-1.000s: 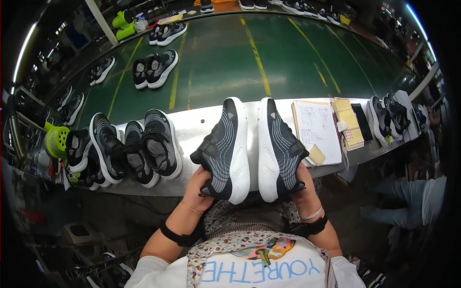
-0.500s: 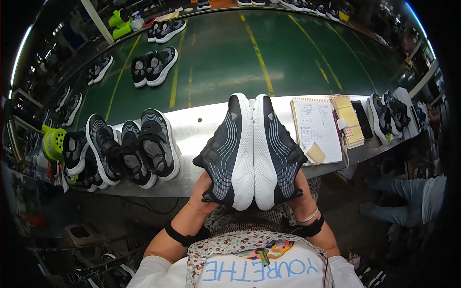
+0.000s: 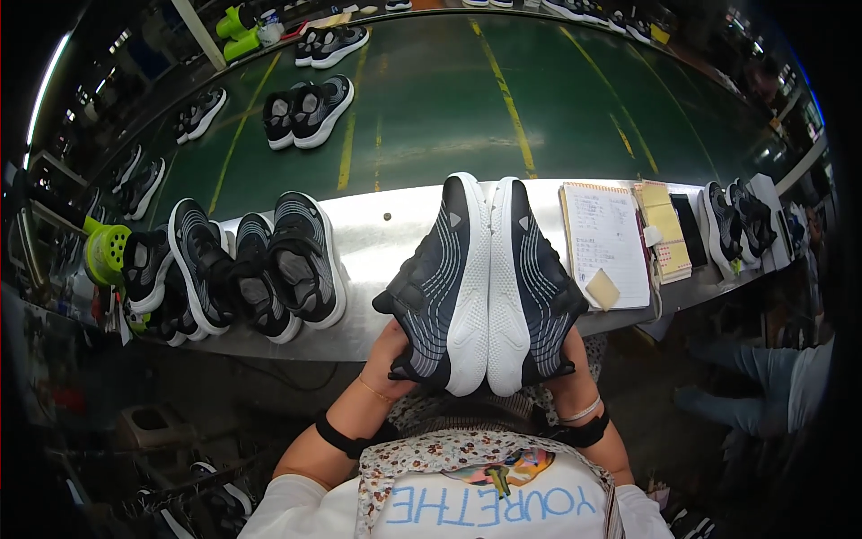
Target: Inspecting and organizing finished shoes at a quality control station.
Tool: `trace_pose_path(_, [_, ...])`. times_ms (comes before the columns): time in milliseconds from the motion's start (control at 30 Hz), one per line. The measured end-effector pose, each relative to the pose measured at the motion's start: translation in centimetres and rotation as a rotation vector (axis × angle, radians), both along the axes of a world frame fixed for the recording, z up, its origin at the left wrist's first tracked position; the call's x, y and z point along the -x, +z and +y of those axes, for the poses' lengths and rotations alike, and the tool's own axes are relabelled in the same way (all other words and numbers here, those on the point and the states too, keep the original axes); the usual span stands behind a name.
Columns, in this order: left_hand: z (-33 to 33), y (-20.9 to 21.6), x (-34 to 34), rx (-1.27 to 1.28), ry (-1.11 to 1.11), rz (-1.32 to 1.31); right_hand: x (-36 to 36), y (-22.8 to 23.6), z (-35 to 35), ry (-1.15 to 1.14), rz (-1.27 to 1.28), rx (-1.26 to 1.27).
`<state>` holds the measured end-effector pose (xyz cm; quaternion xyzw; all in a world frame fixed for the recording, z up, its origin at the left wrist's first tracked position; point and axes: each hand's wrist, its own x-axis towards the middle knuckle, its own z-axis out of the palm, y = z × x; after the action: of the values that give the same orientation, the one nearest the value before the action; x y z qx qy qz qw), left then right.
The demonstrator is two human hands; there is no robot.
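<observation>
A pair of dark sneakers with white soles and pale curved stripes is held up over the bench's near edge, sole against sole, toes pointing away from me. My left hand (image 3: pixel 391 356) is closed around the heel end of the left sneaker (image 3: pixel 433 287). The right sneaker (image 3: pixel 542 296) is gripped at its heel by my right hand (image 3: pixel 569 366). Most of my fingers are hidden behind the shoes. To the left on the metal bench (image 3: pixel 364 242) stand several matching sneakers (image 3: pixel 305 260), packed close together.
An open notebook (image 3: pixel 603 242) with a small yellowish pad (image 3: pixel 602 289) lies right of the shoes, beside a dark phone-like slab (image 3: pixel 687 229). More sneakers (image 3: pixel 723 225) stand farther right. Behind runs a green conveyor belt (image 3: pixel 431 108) carrying shoe pairs (image 3: pixel 310 112). A green perforated holder (image 3: pixel 108 254) sits far left.
The view has shifted slightly, so the bench and belt items appear a little farther right. Both sneakers stay in my hands, still pressed sole to sole.
</observation>
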<state>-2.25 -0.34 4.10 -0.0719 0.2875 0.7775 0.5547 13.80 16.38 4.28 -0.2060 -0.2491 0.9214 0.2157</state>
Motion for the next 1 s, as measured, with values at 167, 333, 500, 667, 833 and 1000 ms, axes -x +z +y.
trace_pose_path(167, [-0.1, 0.9, 0.4, 0.024, 0.014, 0.101, -0.2, 1.2, -0.3, 0.008, -0.004, -0.194])
trace_pose_path(333, [-0.6, 0.1, 0.8, 0.002, 0.035, 0.09, 0.1, 2.1, -0.6, 0.0, -0.007, -0.37])
trace_pose_path(500, [-1.2, -0.5, 1.2, -0.004, 0.037, 0.076, -0.1, 1.4, -0.5, 0.045, -0.023, -0.35])
trace_pose_path(667, [-1.3, 0.3, 1.3, 0.117, 0.023, 0.254, -0.3, 0.8, -0.6, 0.042, -0.011, -0.324])
trace_pose_path(833, [-2.1, -0.6, 1.8, 0.045, 0.024, 0.223, 0.1, 0.6, -0.9, 0.017, 0.013, -0.174])
trace_pose_path(1000, [-2.9, 0.1, 2.3, -0.083, 0.026, 0.359, -0.3, -0.8, -1.0, 0.083, 0.025, -0.419])
